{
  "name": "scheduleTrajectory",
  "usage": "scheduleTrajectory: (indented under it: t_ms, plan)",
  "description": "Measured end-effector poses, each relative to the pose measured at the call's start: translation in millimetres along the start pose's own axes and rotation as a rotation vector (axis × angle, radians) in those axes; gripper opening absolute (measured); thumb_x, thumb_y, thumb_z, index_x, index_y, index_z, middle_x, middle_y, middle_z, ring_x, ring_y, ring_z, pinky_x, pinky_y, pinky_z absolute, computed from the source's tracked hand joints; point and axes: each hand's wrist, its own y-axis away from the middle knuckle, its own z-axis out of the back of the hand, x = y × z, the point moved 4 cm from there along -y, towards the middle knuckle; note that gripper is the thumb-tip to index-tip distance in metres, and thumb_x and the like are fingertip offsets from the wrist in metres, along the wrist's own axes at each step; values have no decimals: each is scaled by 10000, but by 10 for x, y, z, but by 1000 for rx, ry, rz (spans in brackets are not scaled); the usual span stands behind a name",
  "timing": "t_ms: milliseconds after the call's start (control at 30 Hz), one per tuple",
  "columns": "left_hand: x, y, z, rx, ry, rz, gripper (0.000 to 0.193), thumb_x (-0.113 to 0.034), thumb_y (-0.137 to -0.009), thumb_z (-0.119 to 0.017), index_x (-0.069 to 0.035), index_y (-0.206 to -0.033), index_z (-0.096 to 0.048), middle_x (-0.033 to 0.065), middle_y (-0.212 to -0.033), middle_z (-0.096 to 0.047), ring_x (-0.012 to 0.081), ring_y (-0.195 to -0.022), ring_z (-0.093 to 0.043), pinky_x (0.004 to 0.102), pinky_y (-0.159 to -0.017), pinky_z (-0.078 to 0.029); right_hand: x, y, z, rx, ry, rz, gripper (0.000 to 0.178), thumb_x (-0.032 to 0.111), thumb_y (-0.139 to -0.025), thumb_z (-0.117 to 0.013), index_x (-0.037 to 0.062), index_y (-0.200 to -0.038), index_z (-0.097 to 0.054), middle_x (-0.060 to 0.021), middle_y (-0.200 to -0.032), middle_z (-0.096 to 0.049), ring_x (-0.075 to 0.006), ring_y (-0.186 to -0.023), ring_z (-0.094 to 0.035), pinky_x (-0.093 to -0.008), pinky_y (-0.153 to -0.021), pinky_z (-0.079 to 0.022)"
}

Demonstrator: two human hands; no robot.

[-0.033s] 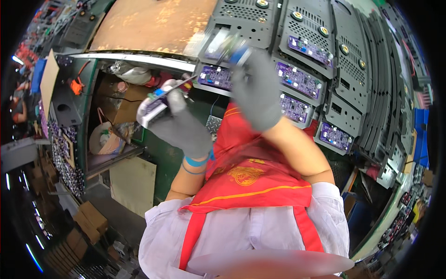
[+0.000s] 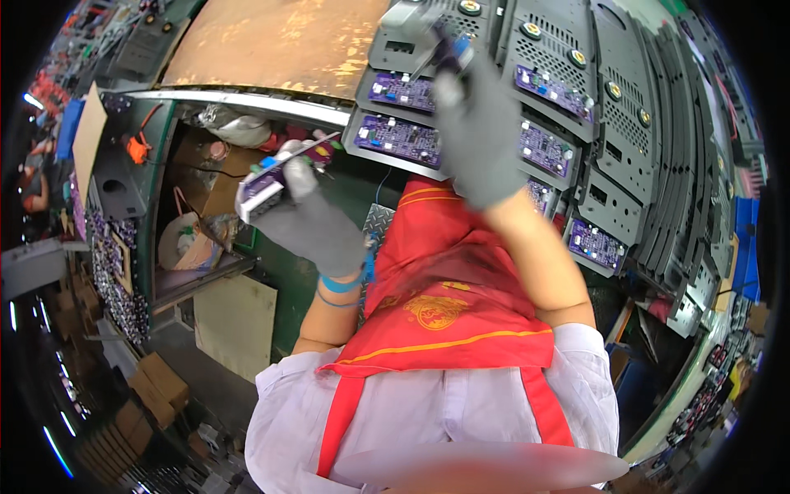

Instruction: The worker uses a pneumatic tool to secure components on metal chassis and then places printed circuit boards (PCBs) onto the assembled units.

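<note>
My left hand (image 2: 309,218), in a grey glove with pale fingertips, is closed around a purple circuit board (image 2: 317,155) with a white edge and blue parts. It hangs in front of the bench, left of the red apron. My right hand (image 2: 484,136), also gloved, is raised over the grey metal panels and closed on a blurred purple board-like piece (image 2: 447,48) with a blue part. A thin metallic line shows beside that piece. Below and left of this hand, purple circuit boards (image 2: 397,140) lie on the perforated panels (image 2: 401,48).
More grey panels with boards and round speaker-like parts (image 2: 531,31) extend right, beside a tight row of upright panels (image 2: 671,165). A worn wooden board (image 2: 271,41) lies at the far left. Beneath the bench edge, an open shelf (image 2: 160,288) holds bags and cardboard.
My right hand has moved up and slightly right with the blurred piece, uncovering more of the boards below it. My left hand has shifted slightly left, still gripping its circuit board.
</note>
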Motion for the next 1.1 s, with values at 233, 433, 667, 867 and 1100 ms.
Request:
scheduleTrajectory:
  t_ms: [233, 433, 667, 867, 1100]
  plan:
    - [179, 1, 95, 216, 364, 244, 245, -47, -890, -590, 45, -1079, -464, 187, -1028, -598, 256, -887, -620, 416, -849, -514, -771, -729, -243, 68, 855, 486, 360, 36, -878, -446, 70, -1227, -523, -132, -1251, -548, -310, -1229, -471, -406, -1052, -368]
    - [252, 153, 57, 265, 395, 334, 351, -6, -836, -654, -32, -1104, -429, 116, -1028, -578, 219, -973, -585, 378, -904, -460, -632, -713, -425, 73, 999, 455, 401, 71, -889, -448, 48, -1288, -481, -134, -1337, -490, -296, -1291, -426, -420, -1085, -325]
    - [177, 258, -28, 362, 375, 393, 349, 18, -838, -631, -35, -1113, -423, 101, -1031, -562, 188, -974, -563, 346, -913, -450, -414, -633, -475, 325, 1136, 108, 513, 137, -860, -560, -8, -1337, -440, -195, -1362, -447, -312, -1290, -422, -479, -1002, -382]
    - [170, 341, 10, 344, 281, 388, 388, 16, -813, -660, -34, -1118, -425, 92, -1030, -559, 165, -999, -543, 312, -901, -439, -275, -463, -109, 202, 861, 357, 433, 183, -910, -497, 79, -1329, -465, -132, -1379, -453, -328, -1332, -353, -500, -1057, -304]
    - [-226, 554, -378, 824, 442, 51, 405, 77, -724, -718, -77, -956, -423, 103, -878, -630, 232, -932, -566, 389, -908, -438, 27, 721, 674, 448, -75, 392, 293, 134, -802, -666, 43, -1077, -617, -124, -1049, -636, -294, -969, -613, -400, -810, -484]
